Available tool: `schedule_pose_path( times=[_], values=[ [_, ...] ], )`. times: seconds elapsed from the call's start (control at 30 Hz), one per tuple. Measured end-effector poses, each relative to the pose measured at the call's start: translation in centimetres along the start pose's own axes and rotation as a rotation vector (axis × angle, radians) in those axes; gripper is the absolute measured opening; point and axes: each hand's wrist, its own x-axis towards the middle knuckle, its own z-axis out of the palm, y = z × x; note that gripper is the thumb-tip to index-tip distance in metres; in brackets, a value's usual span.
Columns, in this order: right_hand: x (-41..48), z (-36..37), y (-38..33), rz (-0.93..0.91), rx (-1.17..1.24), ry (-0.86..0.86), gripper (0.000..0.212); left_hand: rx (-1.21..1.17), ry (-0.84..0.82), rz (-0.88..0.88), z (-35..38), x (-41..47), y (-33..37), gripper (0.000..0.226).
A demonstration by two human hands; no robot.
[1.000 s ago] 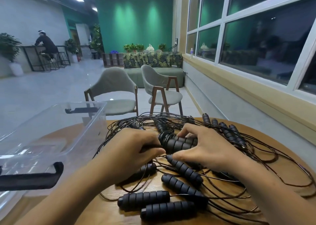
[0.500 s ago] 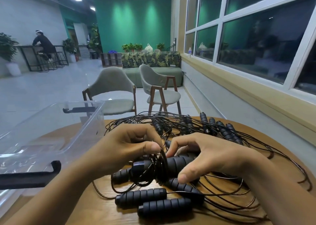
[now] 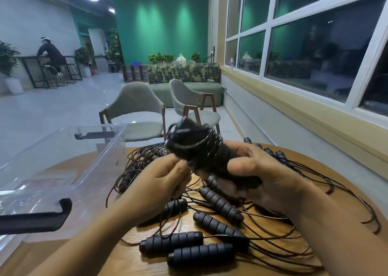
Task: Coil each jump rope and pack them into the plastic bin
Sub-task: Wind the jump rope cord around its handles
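Black foam handles of the coiled jump rope (image 3: 201, 152) are held above the surface (image 3: 134, 261) by the right hand (image 3: 268, 177), its grip curled round them. The long axis runs from 4 o'clock up to 10 o'clock. The left hand (image 3: 159, 183) pinches the wound cord. The plastic bin (image 3: 88, 162) lies at 9 o'clock, nearer the left hand.

Above bench (image 3: 134, 261), right of plastic bin (image 3: 98, 166): right hand (image 3: 270, 177) grips rope bundle (image 3: 201, 149), handles wound with cord, motion-blurred. Bundle's left side pinched by left hand (image 3: 159, 183), probably at cord end. On bench right of bin, under both hands: loose jump ropes (image 3: 218, 204), tangled.
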Motion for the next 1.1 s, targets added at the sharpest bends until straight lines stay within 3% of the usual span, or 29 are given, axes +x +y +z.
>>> schedule_pose_path(
  times=[0.23, 0.33, 0.5, 0.7, 1.1],
  values=[
    [0.4, -0.3, -0.4, -0.154, -0.037, 0.428, 0.075, 0.012, -0.049, -0.003, 1.4, -0.2, -0.4, 0.024],
    [0.7, -0.7, -0.1, -0.158, -0.172, 0.584, 0.062, 0.020, -0.066, -0.027, 1.5, -0.2, -0.3, 0.023],
    [0.7, -1.4, 0.6, -0.069, -0.587, 0.764, 0.045, 0.297, -0.015, 0.058, 1.5, -0.3, -0.1, 0.022],
    [0.6, -1.8, 0.8, 0.083, -0.882, 0.574, 0.050, 0.476, 0.055, 0.173, -0.1, 0.0, 0.6, 0.019],
    [0.4, 0.3, 0.6, 0.284, -0.953, 0.162, 0.044, 0.440, -0.007, 0.265, -1.7, 0.1, 1.0, 0.024]
  ],
)
